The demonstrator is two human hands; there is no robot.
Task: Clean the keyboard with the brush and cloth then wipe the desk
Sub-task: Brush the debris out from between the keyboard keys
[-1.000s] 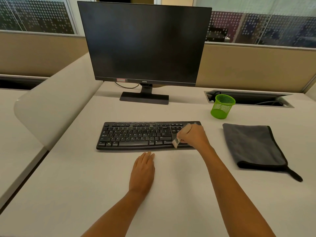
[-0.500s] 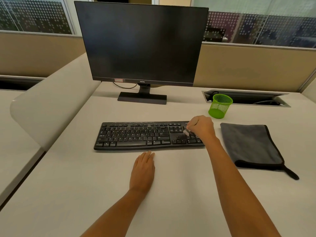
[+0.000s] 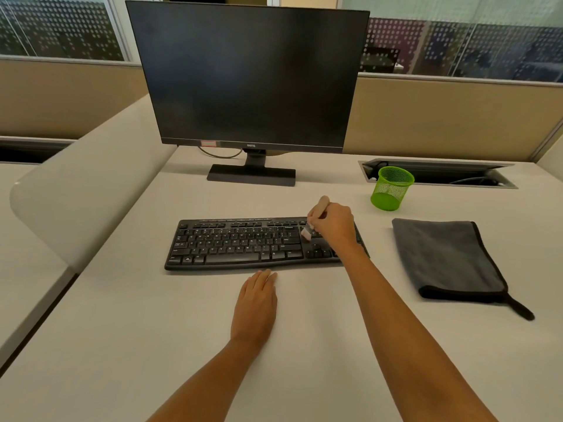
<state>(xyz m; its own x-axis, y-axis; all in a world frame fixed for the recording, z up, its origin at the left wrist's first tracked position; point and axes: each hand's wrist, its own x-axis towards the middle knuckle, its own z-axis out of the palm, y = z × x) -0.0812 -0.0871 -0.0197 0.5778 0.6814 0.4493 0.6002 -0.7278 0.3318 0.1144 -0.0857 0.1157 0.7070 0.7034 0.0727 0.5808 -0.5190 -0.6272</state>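
**Brushing stage of the keyboard cleaning.** The right hand (image 3: 333,225) grips the wooden-handled brush (image 3: 320,207). The handle tilts away from the person, and the bristles rest on the keys in the right part of the keyboard (image 3: 237,245). The keyboard lies across the middle of the desk (image 3: 152,330), in front of the monitor (image 3: 249,77).

The left hand (image 3: 256,303) lies flat and open on the desk just before the keyboard's near edge. Whether its fingertips touch the keyboard cannot be told. The grey cloth (image 3: 447,257) lies unused toward the desk's right edge, with a green mesh cup (image 3: 391,188) behind it.

**Probable hazards:**
- The keyboard appears unbraced, so a firm sideways stroke may slide or skew it.
- Heavy bristle pressure may depress keys or drive dust beneath the caps rather than out.
- Loosened dust would settle on the desk, leaving it for the wiping stage.
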